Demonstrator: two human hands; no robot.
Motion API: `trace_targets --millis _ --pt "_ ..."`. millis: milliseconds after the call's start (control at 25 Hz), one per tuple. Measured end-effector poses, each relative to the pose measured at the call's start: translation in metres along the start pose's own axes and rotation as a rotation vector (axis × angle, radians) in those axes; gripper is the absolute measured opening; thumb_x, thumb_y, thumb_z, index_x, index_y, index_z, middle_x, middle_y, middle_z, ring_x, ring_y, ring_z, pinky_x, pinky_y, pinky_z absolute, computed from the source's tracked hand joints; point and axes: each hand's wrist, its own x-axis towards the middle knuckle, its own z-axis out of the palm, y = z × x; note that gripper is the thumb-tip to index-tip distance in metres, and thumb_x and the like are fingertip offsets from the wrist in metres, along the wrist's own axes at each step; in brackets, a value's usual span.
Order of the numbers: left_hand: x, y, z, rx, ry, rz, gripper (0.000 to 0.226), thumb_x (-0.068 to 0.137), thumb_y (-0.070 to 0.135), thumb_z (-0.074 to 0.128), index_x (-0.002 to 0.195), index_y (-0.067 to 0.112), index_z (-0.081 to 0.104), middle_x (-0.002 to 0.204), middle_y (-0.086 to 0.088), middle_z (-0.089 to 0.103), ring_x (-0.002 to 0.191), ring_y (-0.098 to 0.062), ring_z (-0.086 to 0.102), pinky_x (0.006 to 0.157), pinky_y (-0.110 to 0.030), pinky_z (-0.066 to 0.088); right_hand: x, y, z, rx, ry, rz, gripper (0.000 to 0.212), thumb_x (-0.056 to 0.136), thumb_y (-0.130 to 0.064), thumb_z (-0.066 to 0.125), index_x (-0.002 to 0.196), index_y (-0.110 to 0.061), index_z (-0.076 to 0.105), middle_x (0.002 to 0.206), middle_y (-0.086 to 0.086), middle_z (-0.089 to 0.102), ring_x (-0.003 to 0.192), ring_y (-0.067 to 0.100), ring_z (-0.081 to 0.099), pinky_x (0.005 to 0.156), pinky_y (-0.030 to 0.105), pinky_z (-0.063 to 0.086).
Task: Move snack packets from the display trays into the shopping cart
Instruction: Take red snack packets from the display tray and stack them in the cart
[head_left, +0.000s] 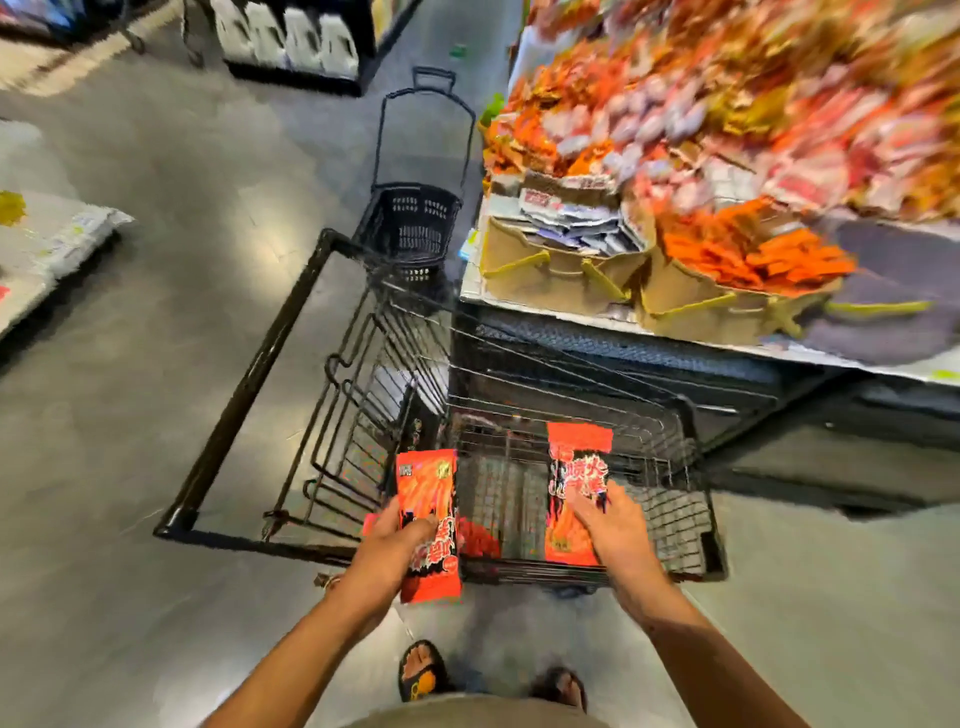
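My left hand (397, 540) grips a red snack packet (427, 499) upright over the near left corner of the black wire shopping cart (675, 519). My right hand (613, 530) holds a second red packet (574, 467) above the cart's basket. Another red packet (478, 540) lies low inside the cart between my hands. The display trays (571, 280) of cardboard stand on the counter at upper right, filled with orange and pale packets.
A black plastic hand basket (410, 223) with a tall handle stands on the floor beyond the cart. The counter edge (675, 338) runs along the cart's right side. White sacks (57, 239) lie at the left. Grey floor spreads to the left.
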Motion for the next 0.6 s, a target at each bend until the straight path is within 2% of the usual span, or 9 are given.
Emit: trace_targets --millis 40,80,200,280,320,360,400,480,600 --pt "0.002 0.002 0.018 0.041 -0.042 0.008 0.028 0.1 0.006 0.058 0.122 0.021 0.067 0.098 0.002 0.078 0.081 -0.006 0.07 0.073 -0.026 0.053 -0.012 0.007 -0.019 0.04 0.039 0.005 0.005 0.094 -0.011 0.069 0.098 -0.008 0.066 0.084 0.01 0.073 0.069 0.017 0.067 0.065 0.03 0.058" --pt "0.004 0.003 0.04 0.086 -0.102 0.011 0.029 0.1 0.006 0.059 0.124 0.02 0.067 0.099 0.005 0.077 0.081 -0.001 0.07 0.071 -0.022 0.053 -0.025 0.015 -0.041 0.08 0.094 -0.002 0.003 0.094 -0.009 0.068 0.093 -0.009 0.065 0.08 0.008 0.071 0.063 0.01 0.066 0.06 0.024 0.056" --pt "0.002 0.003 0.109 0.164 -0.244 0.022 0.027 0.099 0.001 0.057 0.116 0.019 0.066 0.1 0.001 0.076 0.078 0.002 0.07 0.065 -0.013 0.052 -0.058 0.046 -0.099 0.148 0.246 -0.012 0.012 0.091 -0.004 0.071 0.084 -0.002 0.062 0.068 0.01 0.064 0.048 0.001 0.057 0.052 0.014 0.047" --pt "-0.006 -0.003 0.164 0.21 -0.341 0.049 0.027 0.099 -0.003 0.055 0.114 0.016 0.066 0.093 -0.001 0.076 0.075 -0.002 0.069 0.066 -0.015 0.052 -0.083 0.07 -0.138 0.22 0.297 -0.023 0.017 0.084 -0.015 0.075 0.085 -0.001 0.065 0.065 0.007 0.067 0.054 0.004 0.061 0.06 0.021 0.051" --pt "-0.011 -0.009 0.192 0.212 -0.382 0.055 0.028 0.098 -0.006 0.053 0.115 0.013 0.066 0.087 0.0 0.076 0.071 -0.003 0.069 0.064 -0.015 0.053 -0.095 0.081 -0.158 0.272 0.332 0.007 0.014 0.082 -0.016 0.075 0.085 -0.004 0.068 0.068 0.006 0.069 0.058 0.01 0.064 0.065 0.028 0.053" --pt "-0.017 -0.015 0.218 0.203 -0.418 0.054 0.028 0.098 -0.008 0.051 0.116 0.009 0.065 0.082 0.002 0.076 0.068 -0.005 0.069 0.062 -0.016 0.053 -0.104 0.094 -0.177 0.359 0.368 0.034 0.005 0.083 -0.008 0.075 0.085 -0.008 0.07 0.07 0.006 0.07 0.06 0.014 0.065 0.066 0.034 0.054" --pt "-0.024 -0.022 0.244 0.199 -0.461 0.044 0.028 0.098 -0.008 0.05 0.119 0.005 0.064 0.081 0.0 0.076 0.068 -0.008 0.071 0.061 -0.019 0.055 -0.113 0.108 -0.197 0.41 0.4 0.05 0.01 0.087 0.002 0.072 0.086 -0.008 0.071 0.07 0.005 0.071 0.059 0.014 0.065 0.063 0.033 0.055" --pt "-0.041 -0.037 0.295 0.193 -0.524 0.006 0.03 0.098 -0.007 0.051 0.124 0.003 0.062 0.086 -0.008 0.076 0.07 -0.017 0.073 0.062 -0.027 0.059 -0.132 0.128 -0.238 0.422 0.452 0.059 0.013 0.09 0.011 0.063 0.097 0.001 0.068 0.071 0.003 0.073 0.058 0.01 0.066 0.056 0.024 0.054" --pt "-0.063 -0.059 0.356 0.159 -0.563 -0.039 0.03 0.098 -0.007 0.051 0.123 0.005 0.063 0.088 -0.01 0.076 0.069 -0.02 0.073 0.062 -0.03 0.06 -0.147 0.147 -0.295 0.406 0.491 0.036 0.012 0.093 0.004 0.064 0.104 0.001 0.067 0.086 0.013 0.076 0.07 0.018 0.072 0.061 0.027 0.057"
